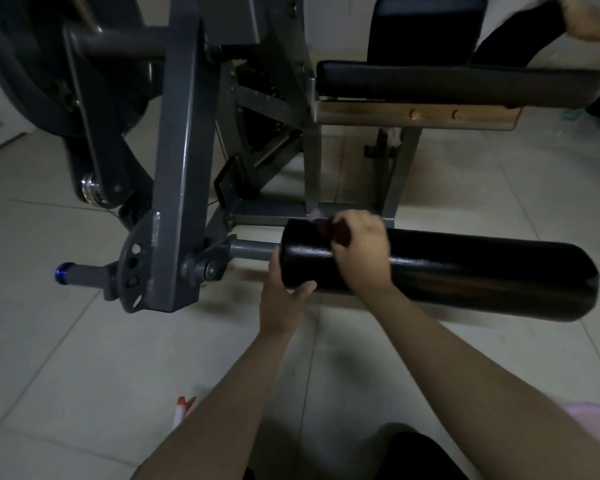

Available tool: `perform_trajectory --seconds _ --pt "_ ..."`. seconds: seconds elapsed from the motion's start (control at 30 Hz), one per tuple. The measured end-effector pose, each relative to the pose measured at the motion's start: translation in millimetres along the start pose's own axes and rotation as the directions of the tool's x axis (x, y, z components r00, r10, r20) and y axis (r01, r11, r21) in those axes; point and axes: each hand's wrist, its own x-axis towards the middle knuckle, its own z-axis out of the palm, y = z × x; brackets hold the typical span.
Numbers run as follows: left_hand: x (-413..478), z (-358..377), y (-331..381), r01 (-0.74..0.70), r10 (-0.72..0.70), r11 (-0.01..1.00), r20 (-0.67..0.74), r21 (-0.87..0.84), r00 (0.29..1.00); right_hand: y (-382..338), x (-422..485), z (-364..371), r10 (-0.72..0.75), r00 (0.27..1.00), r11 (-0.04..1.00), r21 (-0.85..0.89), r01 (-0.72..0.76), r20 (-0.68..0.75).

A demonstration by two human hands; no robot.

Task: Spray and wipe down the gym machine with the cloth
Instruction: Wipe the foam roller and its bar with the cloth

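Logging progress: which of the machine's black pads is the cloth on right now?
The cylindrical roller pad at the front: right hand holds the dark red cloth on it, left hand grips its end. The seat pad and back pad bear no cloth.

Pale square floor tiles point(66, 341) spread beneath me, with grey grout lines between them. A soft pink fabric point(596, 424) lies at my lower right. Far up right, another person's blurred hand point(589, 19) shows beyond a black sleeve point(520, 32).
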Motion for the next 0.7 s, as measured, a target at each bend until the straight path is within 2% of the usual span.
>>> perform_trajectory --seconds 0.1,0.23,0.33,0.4,0.5,0.63,0.7 --pt "5 -1 7 -0.005 0.005 1.000 0.008 0.017 1.000 10 1 -5 0.140 0.990 0.989 -0.054 -0.139 0.021" --pt "0 -2 14 -0.042 0.042 0.998 0.009 0.048 0.999 -10 -11 8 0.063 0.996 0.997 -0.059 -0.059 0.067" --pt "-1 -9 19 -0.039 0.041 0.991 -0.010 0.131 0.999 -34 -18 20 -0.013 0.970 0.997 0.082 -0.007 0.242" --pt "4 -20 21 0.020 -0.018 0.999 -0.049 0.040 0.999 -50 -18 29 -0.038 0.950 0.976 0.217 -0.032 0.310" --pt "9 -38 40 0.064 -0.083 0.981 -0.103 -0.181 0.991 -69 -7 48 0.006 0.983 0.926 0.369 -0.075 0.184" --pt "7 -52 46 -0.077 0.010 0.975 -0.299 -0.210 0.954 -89 19 74 0.002 0.988 0.915 0.398 -0.063 0.152" --pt "8 -53 40 -0.073 -0.024 0.951 -0.310 -0.300 0.950 -94 32 84 -0.032 0.988 0.929 0.368 -0.027 0.153"
